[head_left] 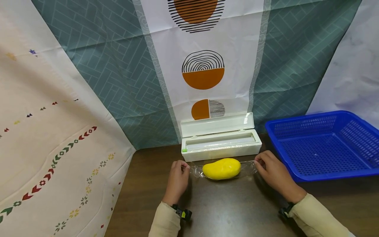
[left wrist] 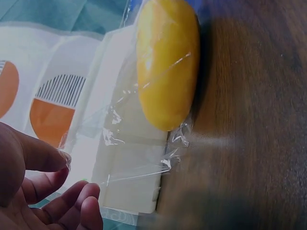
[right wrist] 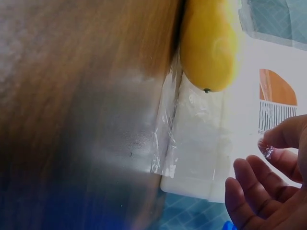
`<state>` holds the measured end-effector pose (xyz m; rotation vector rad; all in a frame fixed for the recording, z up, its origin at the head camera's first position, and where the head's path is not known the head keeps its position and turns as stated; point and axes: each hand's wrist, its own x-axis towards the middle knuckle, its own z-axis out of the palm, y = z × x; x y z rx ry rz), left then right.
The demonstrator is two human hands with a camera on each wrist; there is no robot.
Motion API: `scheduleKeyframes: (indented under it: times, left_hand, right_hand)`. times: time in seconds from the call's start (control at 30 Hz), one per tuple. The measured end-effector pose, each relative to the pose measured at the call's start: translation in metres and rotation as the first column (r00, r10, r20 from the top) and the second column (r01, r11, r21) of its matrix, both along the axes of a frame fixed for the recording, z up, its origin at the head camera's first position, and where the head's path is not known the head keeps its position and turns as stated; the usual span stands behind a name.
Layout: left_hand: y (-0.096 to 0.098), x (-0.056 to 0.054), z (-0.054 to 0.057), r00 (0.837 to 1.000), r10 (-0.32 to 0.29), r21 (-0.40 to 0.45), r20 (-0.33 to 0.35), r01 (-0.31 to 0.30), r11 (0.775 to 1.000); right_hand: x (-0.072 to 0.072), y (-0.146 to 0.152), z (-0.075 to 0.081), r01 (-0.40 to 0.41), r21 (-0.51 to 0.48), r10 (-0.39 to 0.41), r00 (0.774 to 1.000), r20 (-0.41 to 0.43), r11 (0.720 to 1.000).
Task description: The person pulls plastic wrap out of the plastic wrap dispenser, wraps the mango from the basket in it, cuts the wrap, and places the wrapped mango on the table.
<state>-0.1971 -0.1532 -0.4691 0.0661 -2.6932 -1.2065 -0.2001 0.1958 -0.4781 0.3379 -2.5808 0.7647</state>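
Observation:
A yellow mango (head_left: 222, 169) lies on the brown table, with clear plastic wrap (head_left: 197, 171) around it and spreading out to both sides. My left hand (head_left: 178, 179) pinches the wrap's left end between thumb and forefinger; the left wrist view shows the film (left wrist: 139, 163) stretched from the fingertips toward the mango (left wrist: 168, 67). On the other side, my right hand (head_left: 273, 172) pinches the right end. In the right wrist view a crumpled bit of film (right wrist: 266, 149) shows between thumb and forefinger, and the mango's stem tip faces this hand.
Just behind the mango stands a white wrap dispenser box (head_left: 220, 149), its lid raised and a roll inside. A blue plastic basket (head_left: 322, 144) sits to the right, close to my right hand. Patterned cloths (head_left: 118, 82) hang behind and at the left.

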Motion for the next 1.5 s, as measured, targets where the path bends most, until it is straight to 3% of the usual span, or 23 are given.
scheduleKeyframes:
  times: [0.47, 0.7, 1.03, 1.2, 1.27, 1.37, 1.43, 1.5]
  left_hand:
    - [0.004, -0.020, -0.017, 0.998, 0.058, 0.044, 0.011, -0.059, 0.997]
    - [0.005, -0.025, -0.024, 0.997, 0.070, 0.052, 0.031, -0.071, 0.996]
    - [0.001, -0.029, -0.027, 0.994, 0.089, 0.072, 0.063, -0.093, 0.993]
    - [0.006, -0.023, -0.017, 0.990, 0.137, 0.140, -0.017, -0.133, 0.981]
    - [0.010, -0.017, -0.007, 0.993, 0.105, 0.147, -0.057, -0.096, 0.985]
    - [0.024, -0.004, 0.009, 0.995, -0.050, 0.104, -0.080, 0.059, 0.993]
    - [0.036, 0.004, 0.016, 0.980, -0.183, 0.043, -0.081, 0.187, 0.981]
    - [0.048, 0.010, 0.019, 0.953, -0.296, -0.042, -0.058, 0.294, 0.955]
  right_hand:
    - [-0.014, -0.004, -0.008, 0.025, -0.024, -0.025, 1.000, 0.017, 0.999]
    - [-0.019, -0.006, -0.014, 0.039, -0.021, -0.036, 0.994, 0.106, 0.999]
    - [-0.024, -0.005, -0.023, 0.030, -0.029, -0.025, 0.987, 0.161, 0.999]
    - [-0.025, -0.005, -0.025, 0.025, -0.034, -0.020, 0.988, 0.152, 0.999]
    - [-0.025, -0.005, -0.025, 0.023, -0.034, -0.018, 0.988, 0.151, 0.999]
    - [-0.025, -0.005, -0.026, 0.021, -0.035, -0.015, 0.989, 0.150, 0.999]
    - [-0.025, -0.005, -0.026, 0.019, -0.036, -0.014, 0.989, 0.149, 0.999]
    - [-0.025, -0.005, -0.026, 0.022, -0.037, -0.016, 0.989, 0.149, 0.999]
